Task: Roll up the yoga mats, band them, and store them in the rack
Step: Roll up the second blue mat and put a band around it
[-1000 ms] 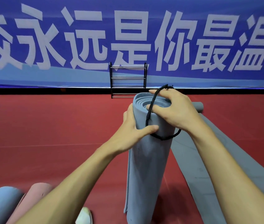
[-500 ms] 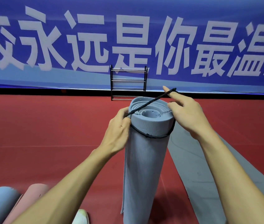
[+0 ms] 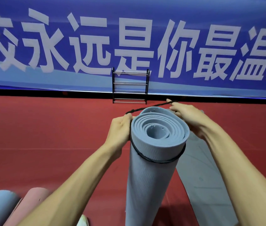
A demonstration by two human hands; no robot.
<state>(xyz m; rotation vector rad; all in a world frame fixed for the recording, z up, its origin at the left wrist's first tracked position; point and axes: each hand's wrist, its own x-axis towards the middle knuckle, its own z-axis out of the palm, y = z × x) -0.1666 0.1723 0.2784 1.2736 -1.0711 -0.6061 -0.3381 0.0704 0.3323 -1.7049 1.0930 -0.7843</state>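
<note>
Left hand (image 3: 120, 129): pinched the black band (image 3: 151, 107) against the upright rolled blue yoga mat (image 3: 151, 180).
Right hand (image 3: 184, 115): hooked the band taut.
Banner (image 3: 161, 8): read "永远是你最温".

The mat (image 3: 151, 185) is matt blue foam, finely ribbed outside and spongy at the cut end; the band (image 3: 160, 161) round it is thin, dull black cord. The rack (image 3: 129, 86) has matt black posts and shiny metal rails, and the floor (image 3: 47, 136) is smooth red with a faint sheen. The grey mat (image 3: 199, 176) and pink mat (image 3: 31, 203) look matt, the banner (image 3: 96, 22) smooth and slightly glossy.
</note>
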